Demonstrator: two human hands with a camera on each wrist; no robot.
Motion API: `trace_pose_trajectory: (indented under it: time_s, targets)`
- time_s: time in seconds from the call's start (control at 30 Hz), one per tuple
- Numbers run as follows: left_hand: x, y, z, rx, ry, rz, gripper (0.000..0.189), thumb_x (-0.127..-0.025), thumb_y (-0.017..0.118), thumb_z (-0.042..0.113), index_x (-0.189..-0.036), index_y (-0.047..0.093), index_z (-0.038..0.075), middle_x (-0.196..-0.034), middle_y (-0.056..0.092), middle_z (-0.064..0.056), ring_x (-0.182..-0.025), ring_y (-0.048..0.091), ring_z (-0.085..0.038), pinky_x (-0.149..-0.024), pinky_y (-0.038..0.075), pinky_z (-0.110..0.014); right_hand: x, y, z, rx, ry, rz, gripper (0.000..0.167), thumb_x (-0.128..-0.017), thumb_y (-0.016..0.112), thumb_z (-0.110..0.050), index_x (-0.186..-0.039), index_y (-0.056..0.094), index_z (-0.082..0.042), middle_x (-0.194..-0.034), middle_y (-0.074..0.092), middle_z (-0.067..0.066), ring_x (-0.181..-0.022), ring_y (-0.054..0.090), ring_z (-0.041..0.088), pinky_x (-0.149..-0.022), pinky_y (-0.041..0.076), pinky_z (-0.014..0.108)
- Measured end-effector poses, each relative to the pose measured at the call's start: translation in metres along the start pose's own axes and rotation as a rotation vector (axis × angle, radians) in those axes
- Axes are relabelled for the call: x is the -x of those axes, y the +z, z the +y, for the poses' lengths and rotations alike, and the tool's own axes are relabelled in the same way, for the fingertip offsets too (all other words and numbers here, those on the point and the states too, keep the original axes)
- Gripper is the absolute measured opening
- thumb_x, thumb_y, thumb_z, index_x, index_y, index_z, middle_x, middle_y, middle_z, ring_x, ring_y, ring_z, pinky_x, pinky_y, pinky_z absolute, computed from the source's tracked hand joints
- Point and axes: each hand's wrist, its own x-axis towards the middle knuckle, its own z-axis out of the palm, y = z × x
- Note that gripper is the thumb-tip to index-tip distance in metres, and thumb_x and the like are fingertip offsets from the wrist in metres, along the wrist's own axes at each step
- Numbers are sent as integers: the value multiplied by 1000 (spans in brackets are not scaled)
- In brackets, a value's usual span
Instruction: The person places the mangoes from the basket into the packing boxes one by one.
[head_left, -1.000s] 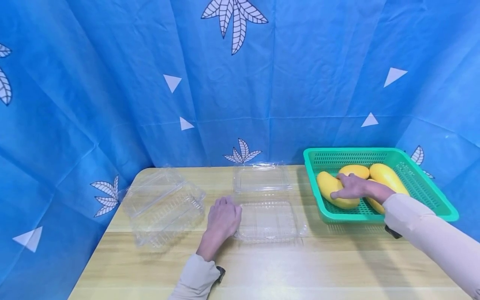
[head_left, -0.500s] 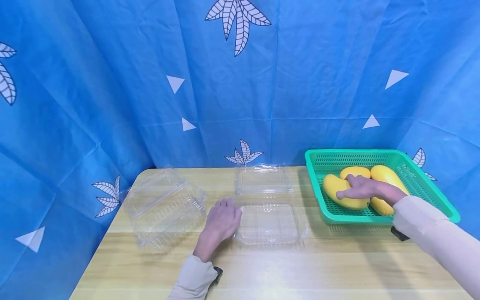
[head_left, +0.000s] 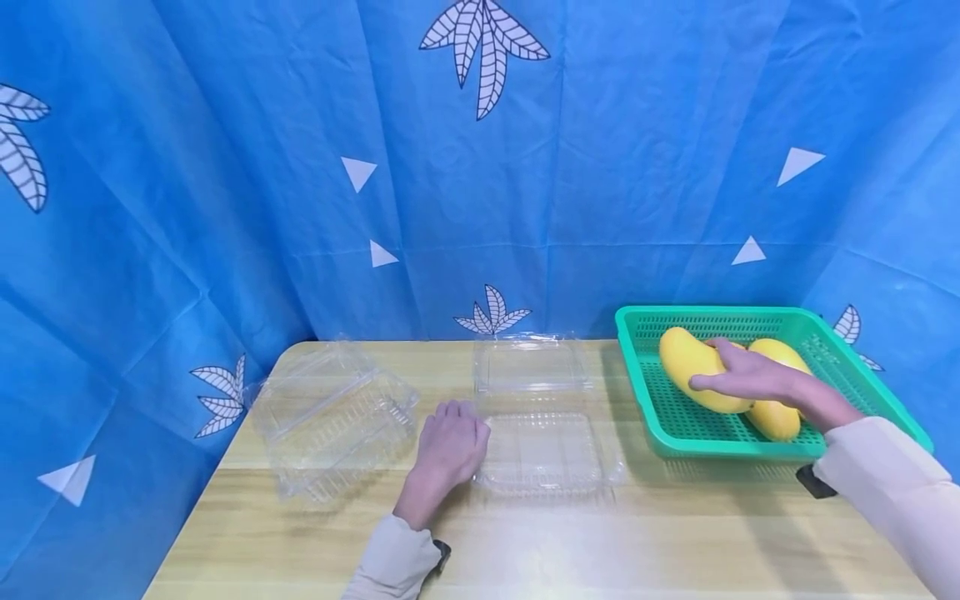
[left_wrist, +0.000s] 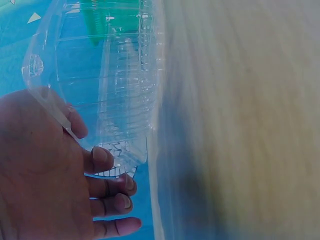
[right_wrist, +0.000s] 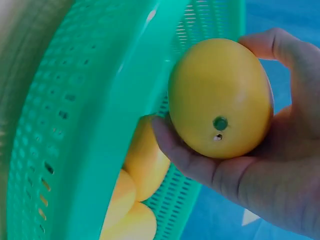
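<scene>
My right hand grips a yellow mango, raised inside the green basket. In the right wrist view, thumb and fingers curve round the mango, whose green stem spot faces the camera. Other mangoes lie beneath it. At the left side of an opened clear plastic clamshell container, my left hand holds the edge. The left wrist view has the container's rim between thumb and fingers, the thumb partly seen through the plastic.
Further clear plastic containers, seemingly stacked and tilted, stand on the table's left side. The clamshell's lid lies open toward the back. A blue patterned curtain hangs behind the wooden table.
My right hand has taken hold of the leftmost mango, drawn it a little to the right and lifted it off the others. My left hand stays at the container's edge.
</scene>
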Motion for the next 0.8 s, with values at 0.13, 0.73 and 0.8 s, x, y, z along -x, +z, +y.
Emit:
trace_pose_trajectory:
  time_s: [0.13, 0.73, 0.8]
  targets:
    - [0, 1, 0, -26, -2, 4, 25, -106, 37, 25, -91, 47, 7, -87, 47, -10, -83, 44, -27, -78, 43, -44, 5, 0, -1, -8, -6, 52, 96, -99, 61, -48, -151, 15, 18, -138, 44, 43, -118, 52, 54, -85, 49, 63]
    - [-1, 0, 0, -58, 3, 12, 26, -104, 37, 25, -95, 51, 4, -92, 50, -12, -86, 46, -28, -81, 44, -44, 20, 12, -11, -149, -58, 333, 94, -99, 64, -40, -161, 7, 2, -130, 46, 33, -94, 58, 39, -62, 49, 40]
    - [-2, -1, 1, -60, 5, 11, 26, -104, 37, 25, -94, 51, 4, -92, 50, -12, -87, 47, -28, -81, 44, -45, 22, 12, -12, -181, -63, 360, 94, -99, 65, -38, -162, 6, -2, -128, 46, 32, -92, 58, 39, -60, 49, 40]
